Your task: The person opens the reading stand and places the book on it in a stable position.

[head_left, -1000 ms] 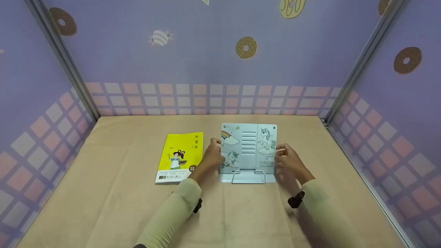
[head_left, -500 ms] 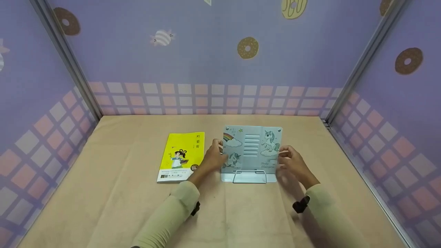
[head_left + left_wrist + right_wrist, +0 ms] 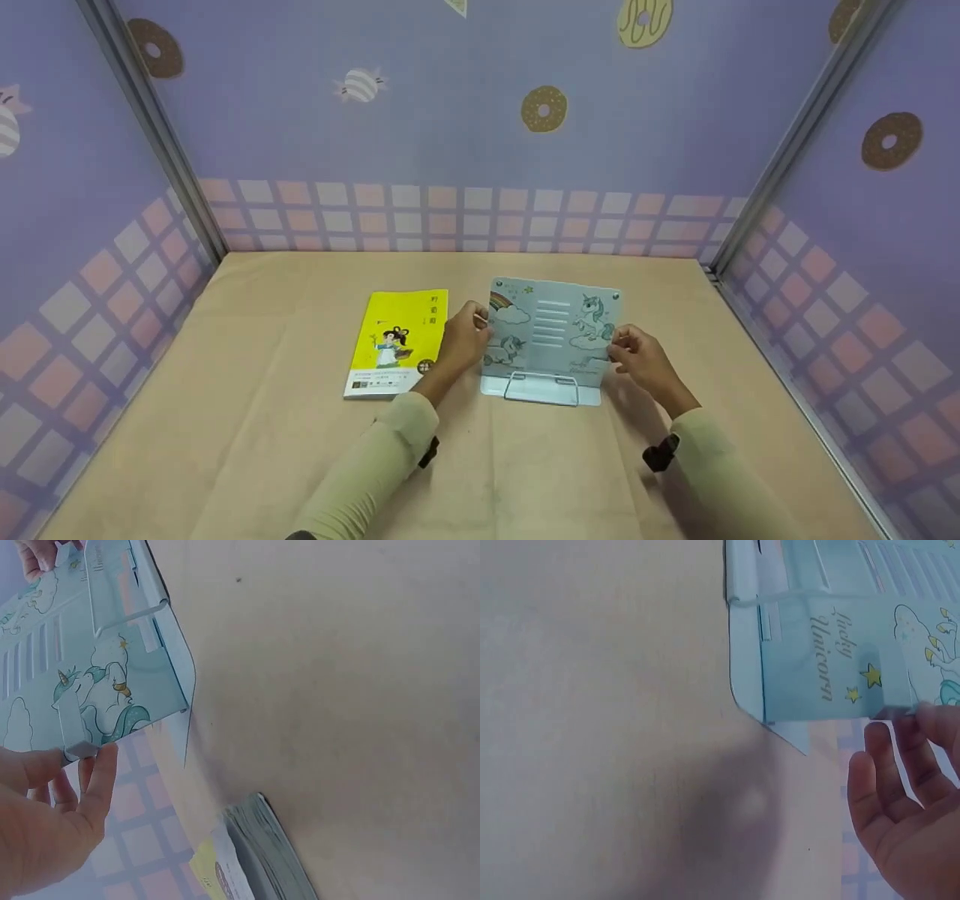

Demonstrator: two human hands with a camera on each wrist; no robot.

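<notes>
A light blue book stand (image 3: 551,358) with unicorn, cloud and rainbow drawings stands on the cloth, its slotted panel tilted back and a wire holder (image 3: 541,388) at its foot. My left hand (image 3: 463,337) pinches its left edge; the left wrist view has thumb and fingertips at a small side tab (image 3: 73,724). On the right edge, my right hand (image 3: 643,364) pinches too, thumb and fingers at a matching tab (image 3: 896,682) in the right wrist view. Left of the stand lies a yellow and white book (image 3: 397,330), partly behind the left wrist.
A beige cloth (image 3: 285,450) with creases covers the table. Purple walls (image 3: 450,135) with donut and candy prints close off the back and both sides. Metal posts (image 3: 150,127) rise at the back corners.
The panel of the stand has leaned further back and its upper right side has shifted right and down, with both hands following at its edges. The head view has shifted slightly.
</notes>
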